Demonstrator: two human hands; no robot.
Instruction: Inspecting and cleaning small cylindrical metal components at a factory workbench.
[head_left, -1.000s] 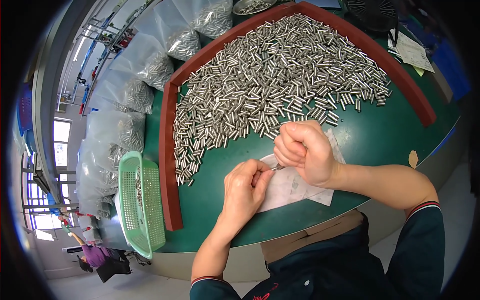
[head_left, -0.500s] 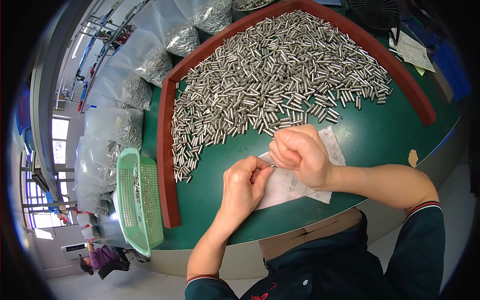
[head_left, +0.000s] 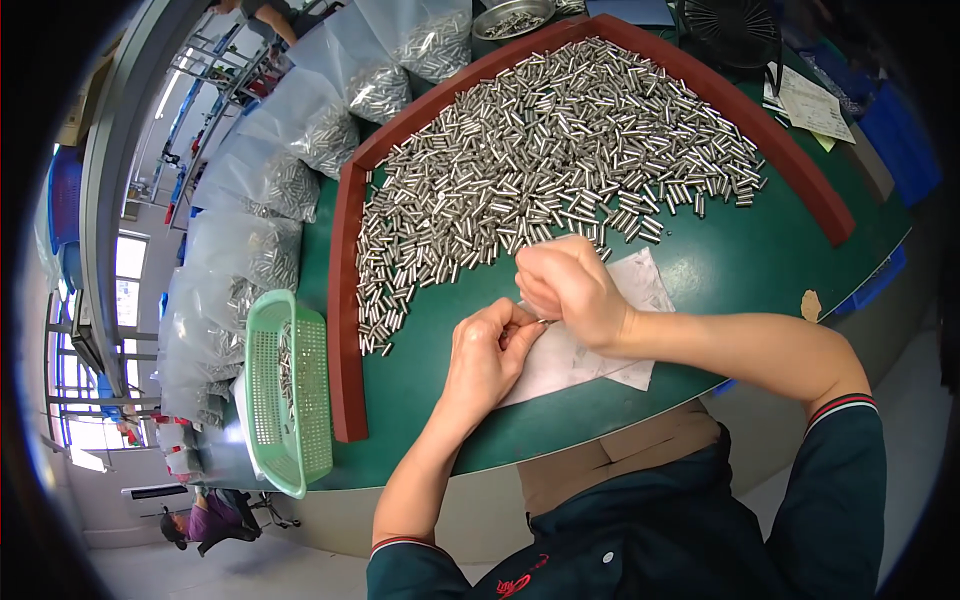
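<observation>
My left hand [head_left: 487,352] is closed in a pinch, and the end of a small metal pin [head_left: 543,321] shows at its fingertips. Right beside it my right hand [head_left: 582,298] is curled into a fist, its knuckles close to the left fingertips. What the right fingers hold, if anything, is hidden. Both hands are over a pale, stained cloth [head_left: 575,368] on the green table [head_left: 740,270]. Beyond them spreads a large heap of short, shiny metal pins [head_left: 560,140], lying in all directions.
A red-brown raised border [head_left: 347,330] frames the heap. Outside it, at left, stands a green perforated basket [head_left: 262,370] with some pins inside. Clear bags of pins [head_left: 325,140] line the far left. A metal bowl [head_left: 512,18], black fan [head_left: 730,35] and papers [head_left: 812,105] sit farther back.
The view has shifted slightly. My right fist has moved a little left, closer over the left fingertips. The left hand keeps its pinch.
</observation>
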